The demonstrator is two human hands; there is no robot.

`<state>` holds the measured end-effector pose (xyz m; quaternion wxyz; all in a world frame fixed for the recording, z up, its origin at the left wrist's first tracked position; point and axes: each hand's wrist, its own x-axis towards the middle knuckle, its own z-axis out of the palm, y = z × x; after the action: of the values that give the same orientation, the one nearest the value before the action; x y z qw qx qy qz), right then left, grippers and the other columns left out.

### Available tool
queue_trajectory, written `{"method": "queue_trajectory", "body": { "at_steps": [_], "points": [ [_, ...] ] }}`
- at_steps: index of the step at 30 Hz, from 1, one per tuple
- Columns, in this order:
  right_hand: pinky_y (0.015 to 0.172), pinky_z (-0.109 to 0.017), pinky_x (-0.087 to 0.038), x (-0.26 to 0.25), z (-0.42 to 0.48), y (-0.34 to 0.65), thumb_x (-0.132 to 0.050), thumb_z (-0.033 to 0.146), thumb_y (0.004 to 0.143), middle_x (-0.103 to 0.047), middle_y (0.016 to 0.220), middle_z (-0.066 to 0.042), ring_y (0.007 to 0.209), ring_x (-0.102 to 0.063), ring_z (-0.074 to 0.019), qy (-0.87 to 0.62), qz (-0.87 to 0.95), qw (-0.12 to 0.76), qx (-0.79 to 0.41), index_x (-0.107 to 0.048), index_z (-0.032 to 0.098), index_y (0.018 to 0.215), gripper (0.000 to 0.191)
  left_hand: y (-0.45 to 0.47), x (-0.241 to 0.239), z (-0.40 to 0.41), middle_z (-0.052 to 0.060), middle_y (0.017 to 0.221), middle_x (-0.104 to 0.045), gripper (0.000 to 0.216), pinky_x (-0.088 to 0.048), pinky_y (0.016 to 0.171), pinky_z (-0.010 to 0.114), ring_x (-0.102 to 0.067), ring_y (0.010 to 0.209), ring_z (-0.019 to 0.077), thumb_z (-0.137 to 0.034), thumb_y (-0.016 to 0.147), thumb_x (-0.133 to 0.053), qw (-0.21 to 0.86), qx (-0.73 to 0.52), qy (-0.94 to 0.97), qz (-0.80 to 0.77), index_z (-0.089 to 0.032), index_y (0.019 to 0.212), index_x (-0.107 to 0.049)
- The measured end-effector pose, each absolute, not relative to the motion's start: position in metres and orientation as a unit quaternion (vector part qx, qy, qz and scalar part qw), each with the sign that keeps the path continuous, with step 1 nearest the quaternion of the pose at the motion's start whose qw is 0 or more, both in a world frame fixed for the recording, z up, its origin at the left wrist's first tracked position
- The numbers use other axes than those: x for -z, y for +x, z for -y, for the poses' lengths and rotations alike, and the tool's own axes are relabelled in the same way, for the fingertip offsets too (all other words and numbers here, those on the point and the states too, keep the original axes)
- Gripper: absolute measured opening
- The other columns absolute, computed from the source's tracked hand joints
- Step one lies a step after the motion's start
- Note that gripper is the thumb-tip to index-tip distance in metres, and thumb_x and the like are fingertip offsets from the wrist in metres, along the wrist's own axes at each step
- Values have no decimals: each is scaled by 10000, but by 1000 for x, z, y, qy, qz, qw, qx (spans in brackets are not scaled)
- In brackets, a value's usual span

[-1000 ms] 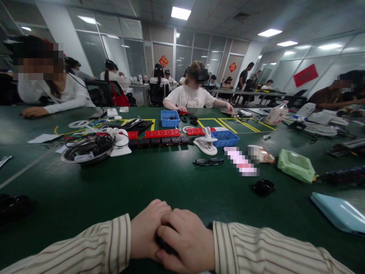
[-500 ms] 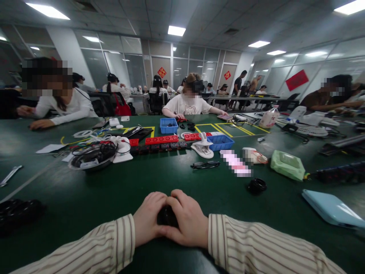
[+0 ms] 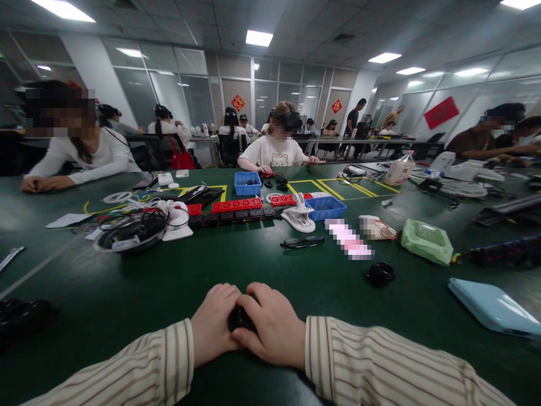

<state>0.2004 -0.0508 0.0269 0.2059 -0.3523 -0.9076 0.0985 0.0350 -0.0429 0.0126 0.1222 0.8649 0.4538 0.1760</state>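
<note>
My left hand (image 3: 214,322) and my right hand (image 3: 276,326) are both curled around a glossy black rounded object (image 3: 240,319) low over the near part of the table. Most of it is hidden behind my fingers, so its kind cannot be made out. My right thumb lies across its near side, close to my left hand. To the right and farther off sits a black ring-shaped thing (image 3: 381,274), apart from both hands. More shiny black rounded items (image 3: 25,318) lie at the left edge.
On the green table (image 3: 177,282) are glasses (image 3: 302,242), a white clip (image 3: 299,213), a red-and-black strip (image 3: 236,210), blue bins (image 3: 327,208), a metal bowl (image 3: 127,241) with cables, a green pack (image 3: 426,241) and a light-blue case (image 3: 492,305). A person (image 3: 276,149) sits opposite.
My hands stay around the black object; it and the right thumb have shifted slightly left and up. The view has turned a little. The person at left has brought both hands together.
</note>
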Motion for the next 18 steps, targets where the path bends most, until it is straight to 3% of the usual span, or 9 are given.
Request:
{"method": "queue_trajectory", "body": {
  "at_steps": [6,12,18],
  "points": [
    [700,-312,-393,-27,49,199,-486,423,792,-489,959,-78,827,-458,-193,-357,907,202,-90,-471,156,1079,392,33,-11,41,31,763,-506,272,-392,715,374,-469,728,204,-341,580,-630,115,-177,862,-461,-162,728,-490],
    [651,-293,-374,-23,44,197,-483,540,763,-520,879,-62,779,-464,-182,-342,916,200,-54,-510,154,998,453,32,-7,40,31,752,-503,299,-391,707,380,-469,720,210,-395,589,-629,93,-177,865,-460,-168,710,-477],
    [671,-306,-365,-22,42,199,-513,431,762,-546,863,-63,765,-440,-176,-297,925,234,-32,-536,148,971,352,32,-9,42,16,748,-505,286,-384,718,365,-465,721,193,-353,581,-655,115,-184,860,-461,-163,712,-485]
  ]
}}
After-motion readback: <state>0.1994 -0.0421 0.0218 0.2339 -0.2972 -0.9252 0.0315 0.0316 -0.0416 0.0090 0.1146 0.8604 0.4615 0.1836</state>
